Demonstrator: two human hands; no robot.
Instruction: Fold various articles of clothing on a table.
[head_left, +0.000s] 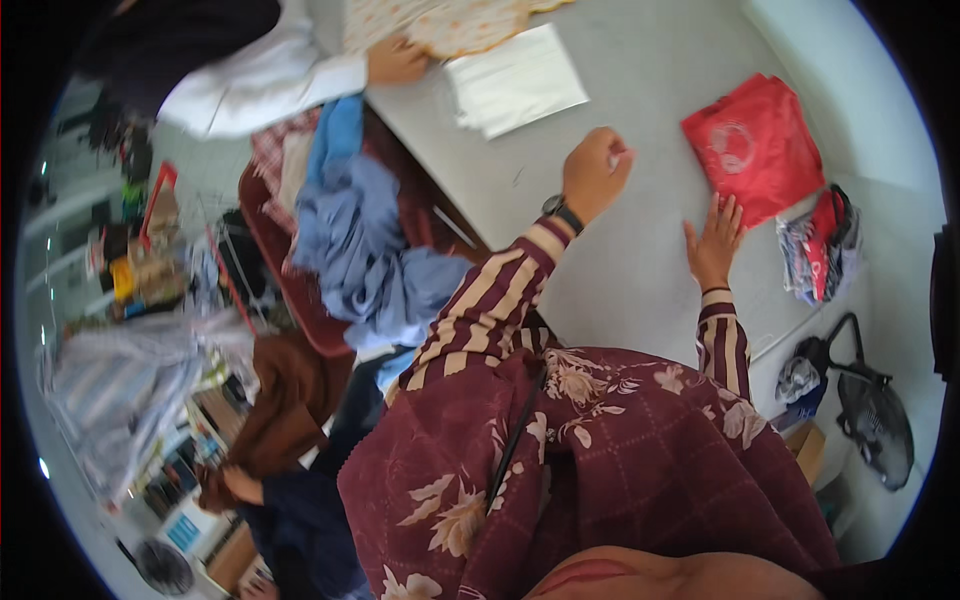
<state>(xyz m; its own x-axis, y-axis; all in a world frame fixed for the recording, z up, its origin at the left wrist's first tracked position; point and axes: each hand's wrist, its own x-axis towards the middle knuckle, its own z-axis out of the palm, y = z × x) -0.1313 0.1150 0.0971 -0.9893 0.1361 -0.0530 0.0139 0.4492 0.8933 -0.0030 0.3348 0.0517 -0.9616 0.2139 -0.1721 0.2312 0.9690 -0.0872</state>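
Observation:
My left hand (598, 174), with a dark watch (562, 212) on its wrist, is curled above the grey tabletop (637, 292). I see no object in it, though a small pale spot shows by the thumb. Flat and with fingers apart, my right hand (714, 244) rests on the table. Its fingertips touch the near edge of a folded red plastic packet (757, 150) that bears a pale printed mark. Beyond my left hand lies a stack of white plastic sheets or bags (517, 82).
Another person's hand (397, 60) touches a cream patterned cloth (465, 22). Left of the table, a dark red tub (259, 225) holds blue fabric (352, 232). A patterned bundle (799, 251) and a black fan (874, 427) are at right. Someone else handles brown cloth (281, 405) at lower left.

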